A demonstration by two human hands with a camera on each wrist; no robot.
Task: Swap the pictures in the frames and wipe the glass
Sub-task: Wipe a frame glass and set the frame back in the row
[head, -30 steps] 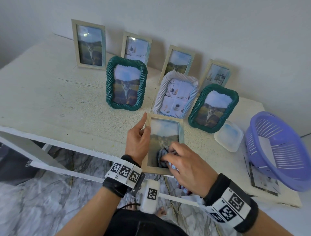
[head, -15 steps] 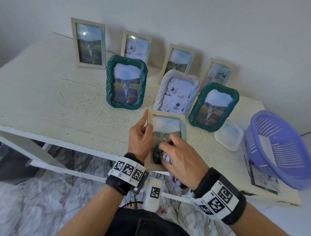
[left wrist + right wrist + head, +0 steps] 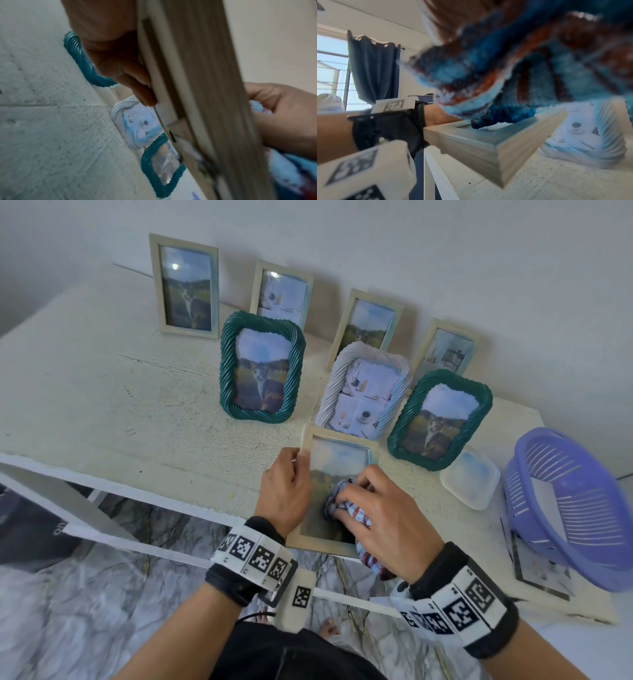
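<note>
A pale wooden frame [image 3: 339, 441] with a landscape picture is tilted up at the table's front edge. My left hand [image 3: 284, 491] grips its left side, thumb on the front rim; in the left wrist view the fingers [image 3: 137, 83] curl behind the frame [image 3: 205, 94]. My right hand [image 3: 380, 515] holds a bunched blue, red and white cloth [image 3: 356, 513] and presses it on the glass, mid-picture. The right wrist view shows the cloth [image 3: 496, 88] lying on the frame [image 3: 488, 142]. Part of the picture is hidden under the cloth and hand.
Behind stand two green rope frames [image 3: 262, 368] [image 3: 440, 419], a white rope frame [image 3: 364, 392] and several pale wooden frames [image 3: 185, 287] along the wall. A clear lid [image 3: 469, 477] and a purple basket [image 3: 575, 508] sit right, with a flat picture [image 3: 541, 570] under it.
My right hand and the cloth have slid over the glass, first toward the left part of the picture, then back toward the middle. The left hand keeps its hold on the frame.
</note>
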